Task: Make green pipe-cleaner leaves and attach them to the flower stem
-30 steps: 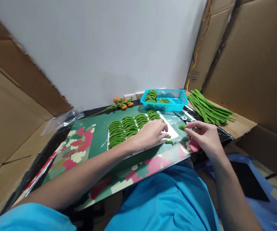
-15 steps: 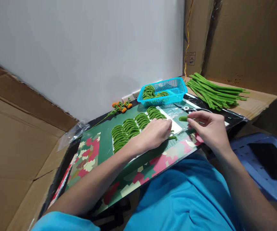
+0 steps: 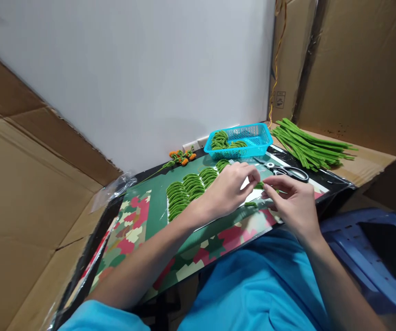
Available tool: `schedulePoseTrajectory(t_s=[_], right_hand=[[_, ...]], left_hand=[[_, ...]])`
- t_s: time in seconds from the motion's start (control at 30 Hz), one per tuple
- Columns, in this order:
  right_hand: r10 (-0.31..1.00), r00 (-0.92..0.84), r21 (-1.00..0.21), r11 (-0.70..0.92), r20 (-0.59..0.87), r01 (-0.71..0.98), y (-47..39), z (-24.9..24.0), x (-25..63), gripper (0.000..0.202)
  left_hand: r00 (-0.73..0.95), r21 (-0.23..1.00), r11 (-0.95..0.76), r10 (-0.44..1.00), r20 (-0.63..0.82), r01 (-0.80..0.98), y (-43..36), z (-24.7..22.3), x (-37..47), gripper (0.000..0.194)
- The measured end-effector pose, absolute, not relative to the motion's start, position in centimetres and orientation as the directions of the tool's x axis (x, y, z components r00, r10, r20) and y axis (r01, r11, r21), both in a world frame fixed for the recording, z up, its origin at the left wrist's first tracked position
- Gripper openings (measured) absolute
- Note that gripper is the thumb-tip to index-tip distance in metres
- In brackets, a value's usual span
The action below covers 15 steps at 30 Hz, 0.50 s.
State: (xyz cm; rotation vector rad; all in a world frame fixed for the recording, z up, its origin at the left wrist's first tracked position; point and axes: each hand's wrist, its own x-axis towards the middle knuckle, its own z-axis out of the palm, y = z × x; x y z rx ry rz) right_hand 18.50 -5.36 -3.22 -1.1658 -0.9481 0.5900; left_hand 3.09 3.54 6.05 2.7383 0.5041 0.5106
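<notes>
My right hand (image 3: 292, 202) pinches a short, bent piece of green pipe cleaner (image 3: 259, 185) between thumb and fingertips. My left hand (image 3: 230, 189) meets it from the other side, its thumb and fingers closed at the piece's left end. Under and left of my left hand, rows of curved green pipe cleaner pieces (image 3: 177, 198) lie on a white sheet, partly covered by the hand and forearm. Another short green piece (image 3: 251, 204) rests on the mat just below the hands. Black-handled scissors (image 3: 280, 168) lie behind my right hand.
A blue plastic basket (image 3: 260, 149) with bent green pieces stands at the back. Long green pipe cleaners (image 3: 310, 145) are heaped at the right. An orange-and-green pipe cleaner flower stem (image 3: 182, 157) lies by the wall. A blue plastic stool (image 3: 349, 230) is at the right.
My right hand has moved left with the green piece, and my left hand has lifted from the sheet to meet it. The scissors show more fully, and the view has shifted slightly.
</notes>
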Motion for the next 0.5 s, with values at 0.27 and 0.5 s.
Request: schedulePoseTrajectory(t_s=[0.27,0.5], right_hand=[[0.823,0.504,-0.932,0.351,0.262,-0.089,-5.6,-2.7,17.6,0.029],[0.734,0.598,-0.884,0.459,0.321,-0.088,-5.9,-2.5,17.0,0.023]], left_hand=[[0.838,0.417,-0.86,0.442,0.32,0.294,3.7,4.7,2.9,0.013],[0.765,0.564,-0.774,0.541,0.35,0.29,3.4,4.6,3.2,0.015]])
